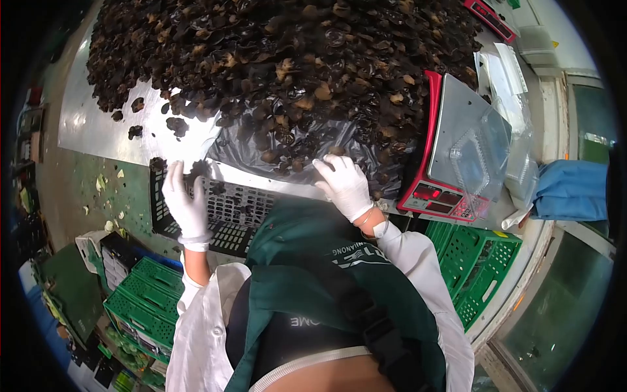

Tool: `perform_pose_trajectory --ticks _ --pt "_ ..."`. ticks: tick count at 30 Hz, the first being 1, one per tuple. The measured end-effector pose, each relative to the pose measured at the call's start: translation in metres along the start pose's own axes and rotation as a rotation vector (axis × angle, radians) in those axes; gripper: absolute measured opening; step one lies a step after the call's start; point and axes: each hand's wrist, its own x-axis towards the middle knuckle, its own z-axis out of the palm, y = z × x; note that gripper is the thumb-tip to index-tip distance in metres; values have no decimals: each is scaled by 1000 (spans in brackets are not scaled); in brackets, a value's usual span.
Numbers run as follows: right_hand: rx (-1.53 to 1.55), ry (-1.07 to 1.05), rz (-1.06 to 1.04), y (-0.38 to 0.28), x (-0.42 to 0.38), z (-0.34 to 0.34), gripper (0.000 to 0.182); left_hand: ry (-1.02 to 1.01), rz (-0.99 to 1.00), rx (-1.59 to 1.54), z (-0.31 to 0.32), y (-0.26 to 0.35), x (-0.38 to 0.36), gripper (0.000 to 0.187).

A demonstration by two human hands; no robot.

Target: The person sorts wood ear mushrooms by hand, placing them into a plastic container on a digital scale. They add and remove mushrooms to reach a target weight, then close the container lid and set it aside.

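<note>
My left hand [185, 206], in a white glove, is raised over the black crate [228, 215] by the table's front edge. Its fingers and thumb are apart, with dark fungus pieces just beyond them. My right hand [345, 187], gloved too, rests at the near edge of the black plastic sheet [241, 147]. Its fingers are bent and thumb and forefinger stand apart, with nothing visible between them. Dark, ear-shaped fungus [287, 65], like wood ear, lies heaped over the table and partly on the plastic. A few loose pieces [177, 126] lie on the bare metal near my left hand.
On the right stands a red scale [428, 150] with a metal plate and a clear plastic container [471, 160] on it. A second red scale [490, 18] is farther back. Green crates [147, 287] stand at lower left, others [477, 268] at right. Blue cloth [571, 189] hangs at right.
</note>
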Motion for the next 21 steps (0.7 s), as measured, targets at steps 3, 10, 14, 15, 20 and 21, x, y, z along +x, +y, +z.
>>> perform_pose_trajectory --ticks 3,10,14,15,20,21 --pt "93 -5 1 5 1 -5 30 -112 20 -202 4 35 2 29" --pt "191 42 241 25 30 -23 35 -334 362 -398 59 124 20 29" --pt "-149 -13 96 20 45 6 49 -422 316 -368 92 121 14 30" --pt "-104 14 108 25 43 12 43 -366 182 -547 93 118 14 27" --pt "361 184 219 39 41 6 19 -663 -782 -1463 85 99 18 13" --pt "493 175 263 37 43 2 18 -709 -779 -1591 84 95 20 12"
